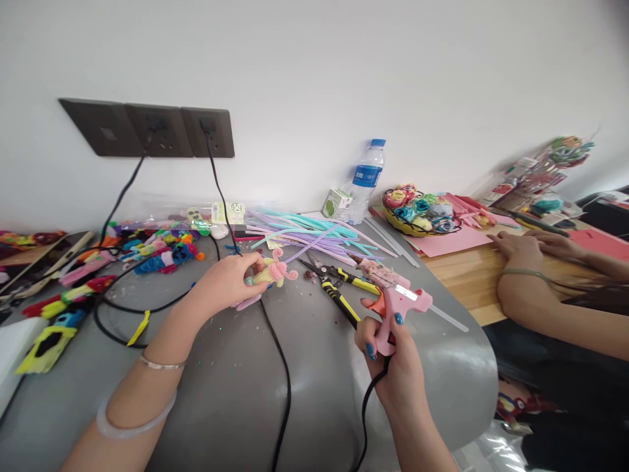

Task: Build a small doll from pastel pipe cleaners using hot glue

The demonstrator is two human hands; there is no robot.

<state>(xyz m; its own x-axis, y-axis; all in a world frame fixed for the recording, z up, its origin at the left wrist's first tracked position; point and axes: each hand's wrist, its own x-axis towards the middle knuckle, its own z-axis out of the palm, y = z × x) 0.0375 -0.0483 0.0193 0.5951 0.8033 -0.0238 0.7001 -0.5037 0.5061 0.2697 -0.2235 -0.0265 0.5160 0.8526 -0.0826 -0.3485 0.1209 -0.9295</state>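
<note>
My left hand (230, 282) is closed around a small pipe-cleaner figure (276, 271), pink and pale yellow with curled ends; part of it is hidden by my fingers. In my right hand (396, 357) is a pink glue gun (396, 301) with an orange trigger, its stained nozzle pointing up and left. A clear glue stick (449, 318) sticks out of its back. Just left of the gun, pliers with yellow-and-black handles (339, 301) lie on the grey table (236, 393). Loose pipe cleaners (314, 236) in purple, teal and pink are heaped behind my hands.
Black cords (280, 367) run over the table and up to wall sockets (162, 131). Colourful pipe-cleaner figures (167, 255) lie left. A water bottle (366, 180), small carton (337, 204) and basket of fabric-like flowers (417, 213) stand behind. Another person's arms (540, 295) rest at right.
</note>
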